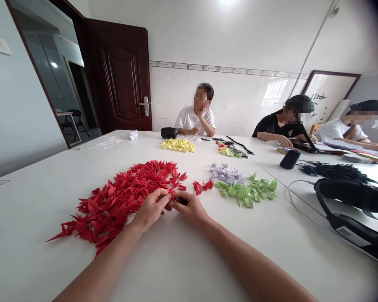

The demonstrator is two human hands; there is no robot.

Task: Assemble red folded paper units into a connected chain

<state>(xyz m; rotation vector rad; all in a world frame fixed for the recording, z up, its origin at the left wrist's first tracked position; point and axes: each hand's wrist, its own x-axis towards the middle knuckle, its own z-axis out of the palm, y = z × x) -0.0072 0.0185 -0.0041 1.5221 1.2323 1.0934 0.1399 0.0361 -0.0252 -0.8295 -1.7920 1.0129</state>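
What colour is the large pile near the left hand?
The large pile is red, shown in the head view.

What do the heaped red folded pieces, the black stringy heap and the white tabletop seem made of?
Red folded pieces: apparently matte paper, from sharp creases and thin tips.
Black stringy heap: probably dull thread or yarn; loose strands show at edges.
White tabletop: perhaps laminate or painted board, smooth with a soft sheen.
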